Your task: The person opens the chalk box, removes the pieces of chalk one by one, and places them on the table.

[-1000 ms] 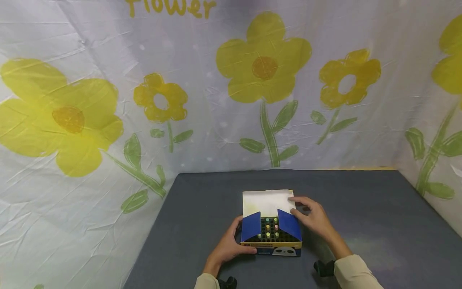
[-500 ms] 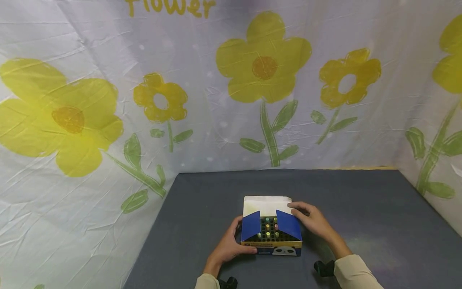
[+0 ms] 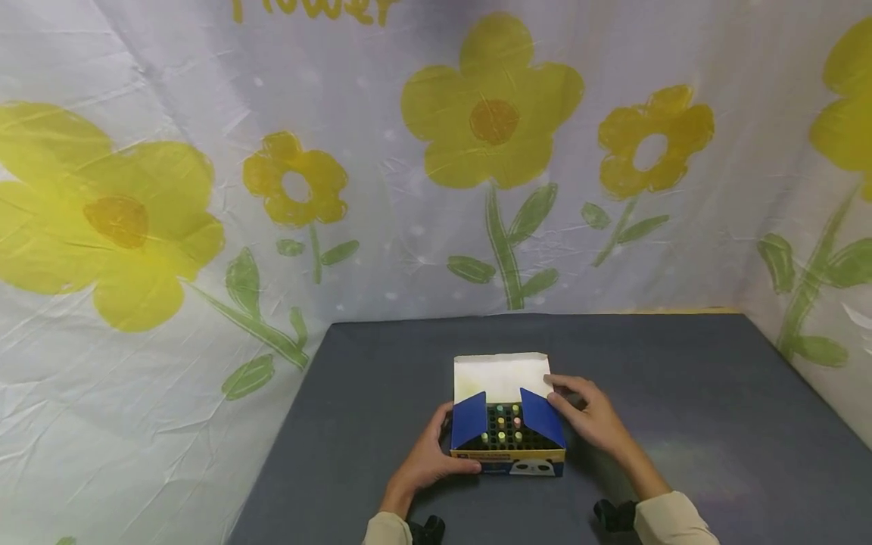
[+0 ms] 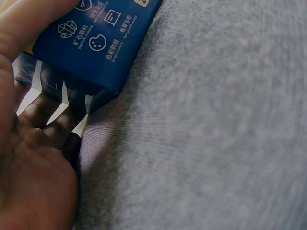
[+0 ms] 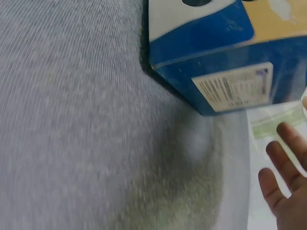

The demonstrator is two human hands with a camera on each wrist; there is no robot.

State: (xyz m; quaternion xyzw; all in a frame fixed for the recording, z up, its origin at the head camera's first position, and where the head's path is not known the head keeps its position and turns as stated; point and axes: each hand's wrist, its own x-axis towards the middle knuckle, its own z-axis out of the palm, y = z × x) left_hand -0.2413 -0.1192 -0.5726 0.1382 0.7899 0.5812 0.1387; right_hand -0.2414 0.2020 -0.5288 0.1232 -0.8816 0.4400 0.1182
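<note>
A blue and yellow chalk box point(image 3: 519, 456) with a panda print stands on the dark table, its top open. Several coloured chalk sticks point(image 3: 502, 437) poke out of a dark holed insert inside. My left hand point(image 3: 425, 458) grips the box's left end, thumb along the front and fingers round the side; the left wrist view shows this hand point(image 4: 33, 158) close up. With thumb and index finger, my right hand point(image 3: 593, 412) holds the right edge of the raised white lid point(image 3: 500, 376). Lower fingers of the right hand point(image 5: 292, 191) are spread, off the barcoded box end point(image 5: 235, 86).
Two blue side flaps point(image 3: 470, 420) stand tilted over the box opening. The grey table point(image 3: 381, 393) reaches back to a white curtain point(image 3: 395, 250) printed with yellow flowers. A dark wrist device point(image 3: 615, 515) sits by the right sleeve.
The lid tipped lower half a second ago and now stands higher again. My right hand stays at its edge, and the left keeps its grip. The head view has shifted slightly.
</note>
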